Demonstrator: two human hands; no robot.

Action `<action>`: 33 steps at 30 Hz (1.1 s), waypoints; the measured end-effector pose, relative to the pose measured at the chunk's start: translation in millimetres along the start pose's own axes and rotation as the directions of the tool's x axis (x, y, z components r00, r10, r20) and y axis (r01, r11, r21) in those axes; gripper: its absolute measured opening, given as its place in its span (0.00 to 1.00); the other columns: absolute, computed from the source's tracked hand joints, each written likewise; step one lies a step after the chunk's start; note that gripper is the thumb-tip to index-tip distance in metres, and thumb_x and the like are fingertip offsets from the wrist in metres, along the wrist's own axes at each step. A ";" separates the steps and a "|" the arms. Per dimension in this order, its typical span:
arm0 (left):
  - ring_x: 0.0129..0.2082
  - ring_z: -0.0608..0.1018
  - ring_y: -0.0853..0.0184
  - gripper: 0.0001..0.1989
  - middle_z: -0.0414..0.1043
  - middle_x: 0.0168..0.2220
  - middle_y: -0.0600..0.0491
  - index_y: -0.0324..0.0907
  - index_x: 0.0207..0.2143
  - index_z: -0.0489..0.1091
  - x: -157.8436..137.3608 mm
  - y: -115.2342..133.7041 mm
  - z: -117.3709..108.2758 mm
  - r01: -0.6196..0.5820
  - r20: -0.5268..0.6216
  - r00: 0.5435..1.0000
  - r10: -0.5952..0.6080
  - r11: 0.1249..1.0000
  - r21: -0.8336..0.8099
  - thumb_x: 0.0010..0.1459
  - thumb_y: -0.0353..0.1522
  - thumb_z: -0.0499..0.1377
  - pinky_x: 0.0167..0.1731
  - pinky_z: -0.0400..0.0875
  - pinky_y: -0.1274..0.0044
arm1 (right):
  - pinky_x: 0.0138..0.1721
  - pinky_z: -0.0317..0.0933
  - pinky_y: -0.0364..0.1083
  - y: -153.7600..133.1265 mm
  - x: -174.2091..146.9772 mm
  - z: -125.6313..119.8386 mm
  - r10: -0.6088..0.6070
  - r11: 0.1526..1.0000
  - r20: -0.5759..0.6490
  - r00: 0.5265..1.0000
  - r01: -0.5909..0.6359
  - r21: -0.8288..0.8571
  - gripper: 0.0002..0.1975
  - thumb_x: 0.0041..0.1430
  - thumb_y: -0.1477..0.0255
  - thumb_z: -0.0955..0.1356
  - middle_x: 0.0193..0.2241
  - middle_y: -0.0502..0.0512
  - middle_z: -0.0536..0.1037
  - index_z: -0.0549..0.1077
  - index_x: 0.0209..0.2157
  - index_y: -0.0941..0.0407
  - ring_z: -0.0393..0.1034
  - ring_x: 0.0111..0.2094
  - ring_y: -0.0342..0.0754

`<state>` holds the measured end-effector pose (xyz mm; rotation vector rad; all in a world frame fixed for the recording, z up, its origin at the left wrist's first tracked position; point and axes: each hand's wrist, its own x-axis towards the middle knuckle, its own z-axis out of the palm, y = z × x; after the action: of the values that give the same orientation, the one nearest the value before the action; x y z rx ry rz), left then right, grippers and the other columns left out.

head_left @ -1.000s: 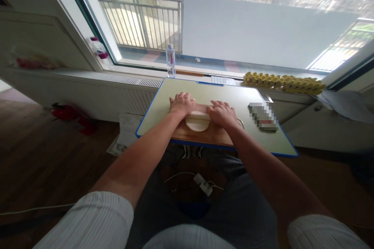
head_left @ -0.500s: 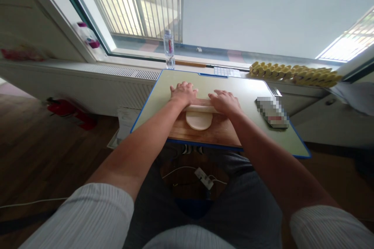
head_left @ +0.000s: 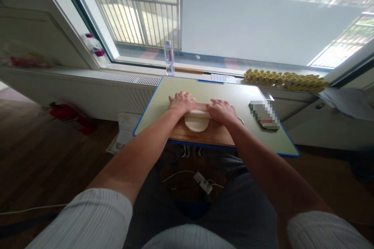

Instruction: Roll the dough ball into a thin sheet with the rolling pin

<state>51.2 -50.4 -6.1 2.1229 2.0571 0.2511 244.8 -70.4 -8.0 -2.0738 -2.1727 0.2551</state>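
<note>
My left hand (head_left: 181, 103) and right hand (head_left: 222, 111) press on a pale cylindrical rolling pin (head_left: 197, 114) over flat, cream-coloured dough (head_left: 196, 125). Fingers (head_left: 182, 94) spread, unclamped.

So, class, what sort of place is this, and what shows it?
Probably an indoor room, perhaps in a shared building: a radiator below a large window, a red fire extinguisher and a blue-edged table suggest it.

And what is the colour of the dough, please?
The dough is pale cream, best seen in the head view.
</note>
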 end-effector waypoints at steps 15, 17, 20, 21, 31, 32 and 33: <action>0.71 0.63 0.47 0.33 0.59 0.75 0.46 0.54 0.69 0.65 -51.3 1.4 -1.7 -0.006 0.017 1.000 0.006 1.000 -0.022 0.71 0.52 0.38 0.70 0.50 0.43 | 0.66 0.52 0.65 -9.0 -70.5 -5.9 -0.146 0.971 -0.092 0.985 0.125 -0.202 0.24 0.77 0.60 0.56 0.66 0.64 0.72 0.74 0.63 0.51 0.60 0.67 0.64; 0.72 0.62 0.48 0.32 0.59 0.75 0.47 0.53 0.70 0.65 -59.7 1.5 0.4 -0.014 -0.001 1.000 0.014 1.000 -0.007 0.72 0.50 0.40 0.71 0.49 0.44 | 0.67 0.51 0.66 -9.5 -79.7 -6.2 -0.141 0.975 -0.108 0.984 0.119 -0.190 0.25 0.77 0.59 0.56 0.68 0.64 0.71 0.73 0.64 0.51 0.58 0.69 0.65; 0.73 0.61 0.50 0.30 0.60 0.75 0.47 0.53 0.70 0.65 -72.7 1.1 4.5 -0.043 -0.050 0.998 0.043 0.999 0.009 0.72 0.48 0.42 0.71 0.49 0.46 | 0.68 0.50 0.67 -9.6 -91.3 -2.1 -0.114 0.984 -0.149 0.982 0.091 -0.150 0.29 0.78 0.57 0.53 0.69 0.65 0.70 0.72 0.65 0.54 0.57 0.70 0.65; 0.73 0.61 0.50 0.30 0.60 0.75 0.46 0.53 0.70 0.66 -77.2 0.9 5.8 -0.050 -0.065 0.997 0.050 0.999 0.008 0.72 0.47 0.42 0.71 0.49 0.46 | 0.68 0.50 0.67 -9.5 -94.8 0.6 -0.111 0.986 -0.166 0.980 0.088 -0.139 0.30 0.78 0.56 0.52 0.69 0.65 0.69 0.71 0.66 0.55 0.57 0.71 0.64; 0.73 0.61 0.52 0.26 0.64 0.73 0.57 0.61 0.63 0.75 -125.8 -4.9 10.7 -0.187 -0.196 0.963 0.188 0.982 0.023 0.75 0.46 0.43 0.72 0.48 0.46 | 0.72 0.43 0.65 -2.7 -131.1 38.1 -0.114 0.992 -0.339 0.934 0.089 -0.089 0.35 0.77 0.56 0.54 0.73 0.67 0.63 0.61 0.74 0.62 0.52 0.73 0.65; 0.73 0.62 0.52 0.26 0.65 0.72 0.57 0.61 0.62 0.76 -129.3 -5.7 10.9 -0.202 -0.197 0.960 0.202 0.979 0.019 0.75 0.46 0.43 0.72 0.48 0.46 | 0.72 0.43 0.65 -2.1 -134.8 40.7 -0.121 0.991 -0.352 0.928 0.094 -0.093 0.35 0.76 0.56 0.54 0.73 0.67 0.63 0.61 0.74 0.61 0.52 0.73 0.65; 0.73 0.63 0.52 0.26 0.66 0.72 0.57 0.60 0.61 0.77 -132.2 -6.4 11.1 -0.214 -0.199 0.957 0.213 0.977 0.016 0.75 0.46 0.43 0.72 0.48 0.46 | 0.72 0.43 0.65 -1.5 -138.1 43.1 -0.128 0.990 -0.365 0.922 0.099 -0.096 0.35 0.76 0.55 0.55 0.73 0.67 0.63 0.61 0.74 0.61 0.52 0.73 0.65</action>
<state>43.5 -182.4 -18.3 2.4068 1.9191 0.5182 241.1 -209.9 -46.4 -1.8375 -2.0825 -0.2195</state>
